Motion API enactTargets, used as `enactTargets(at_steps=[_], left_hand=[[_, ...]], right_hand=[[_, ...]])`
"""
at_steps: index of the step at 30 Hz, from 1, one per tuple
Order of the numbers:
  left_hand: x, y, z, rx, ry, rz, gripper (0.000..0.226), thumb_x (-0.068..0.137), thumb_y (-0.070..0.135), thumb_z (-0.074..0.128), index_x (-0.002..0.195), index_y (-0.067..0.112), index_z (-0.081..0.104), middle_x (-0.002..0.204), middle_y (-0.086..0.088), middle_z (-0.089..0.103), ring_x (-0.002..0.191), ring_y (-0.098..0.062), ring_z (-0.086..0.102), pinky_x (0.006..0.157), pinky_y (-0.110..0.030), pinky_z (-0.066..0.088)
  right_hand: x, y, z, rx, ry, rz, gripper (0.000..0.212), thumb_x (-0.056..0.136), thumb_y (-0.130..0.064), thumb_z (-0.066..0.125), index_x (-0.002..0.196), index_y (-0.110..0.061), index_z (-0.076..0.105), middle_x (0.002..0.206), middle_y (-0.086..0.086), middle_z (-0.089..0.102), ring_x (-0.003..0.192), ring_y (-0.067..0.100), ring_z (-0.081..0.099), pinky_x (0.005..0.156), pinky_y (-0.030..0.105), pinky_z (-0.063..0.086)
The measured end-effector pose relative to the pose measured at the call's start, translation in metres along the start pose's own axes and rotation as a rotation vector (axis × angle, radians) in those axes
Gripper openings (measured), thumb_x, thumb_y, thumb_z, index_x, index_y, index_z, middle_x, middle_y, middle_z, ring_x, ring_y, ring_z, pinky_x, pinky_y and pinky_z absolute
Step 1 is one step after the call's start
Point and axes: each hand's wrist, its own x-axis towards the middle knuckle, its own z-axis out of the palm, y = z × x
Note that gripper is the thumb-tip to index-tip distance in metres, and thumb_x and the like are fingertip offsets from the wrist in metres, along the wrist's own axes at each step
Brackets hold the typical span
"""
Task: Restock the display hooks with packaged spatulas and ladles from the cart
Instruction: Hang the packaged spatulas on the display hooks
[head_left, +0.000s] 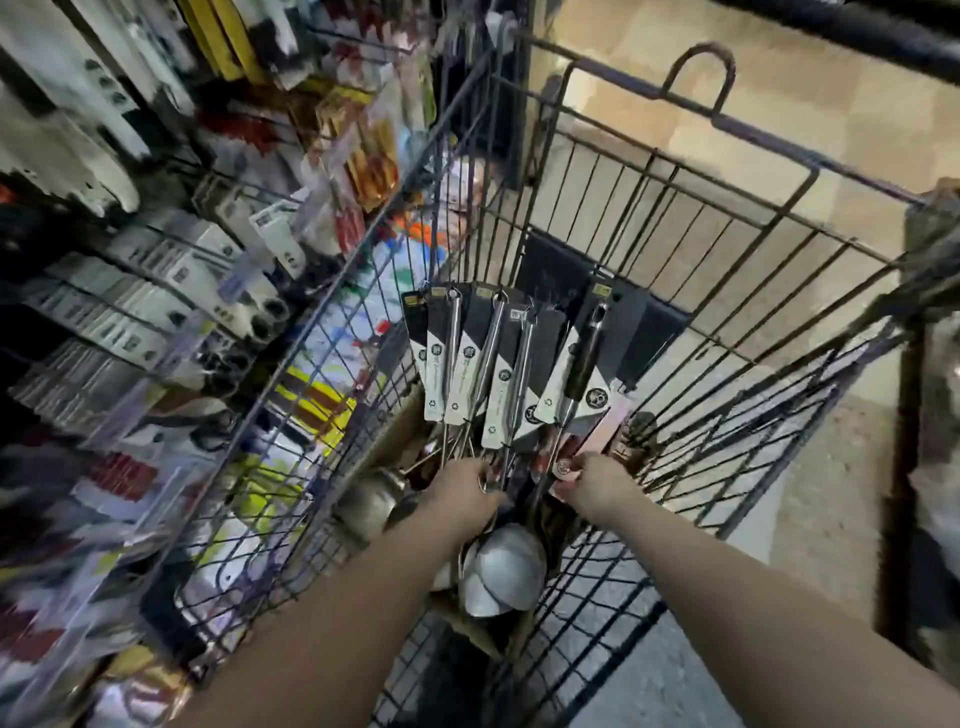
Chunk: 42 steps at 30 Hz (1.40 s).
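Note:
Both my arms reach down into a black wire cart (675, 218). My left hand (462, 496) grips a fanned bunch of packaged ladles (483, 364) by their steel handles, their black-and-white cards pointing away from me. Steel ladle bowls (501, 569) hang below my left wrist. My right hand (597, 486) pinches the lower end of another carded utensil (582, 374) with a dark handle, just right of the bunch. The cart bottom under the hands is dark and mostly hidden.
A display rack (156, 291) of hooks crowded with packaged kitchen goods runs along the left, close against the cart's side. Beige floor tiles (779, 93) lie beyond the cart. A dark blurred object (935, 415) stands at the right edge.

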Motion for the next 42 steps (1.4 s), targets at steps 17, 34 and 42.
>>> enactTargets(at_steps=[17,34,42], left_hand=[[0.070,-0.003,0.052,-0.122,0.204,-0.189,0.029,0.092,0.031,0.050,0.095,0.009,0.068,0.101,-0.015,0.070,0.095,-0.033,0.063,0.072,-0.030,0.043],[-0.036,0.020,-0.089,-0.210,0.540,0.094,0.029,0.093,0.025,0.051,0.106,0.003,0.067,0.108,-0.021,0.066,0.105,-0.033,0.059,0.082,-0.033,0.039],[-0.104,0.030,-0.168,-0.386,0.796,0.113,0.029,0.093,0.023,0.051,0.072,0.006,0.058,0.074,-0.016,0.063,0.079,-0.031,0.058,0.066,-0.031,0.035]], right_hand=[[0.047,-0.014,0.038,0.239,0.187,0.206,0.034,0.097,-0.032,0.040,0.114,-0.005,0.054,0.117,0.019,0.062,0.112,0.037,0.057,0.091,0.037,0.044],[-0.045,-0.066,-0.060,0.206,0.293,-0.290,0.019,0.101,-0.028,0.033,0.087,-0.015,0.036,0.093,0.016,0.059,0.096,0.036,0.058,0.070,0.032,0.034],[-0.104,-0.146,-0.115,0.102,0.355,-0.674,0.021,0.100,-0.032,0.035,0.088,-0.015,0.037,0.079,0.000,0.048,0.084,0.028,0.053,0.067,0.031,0.033]])
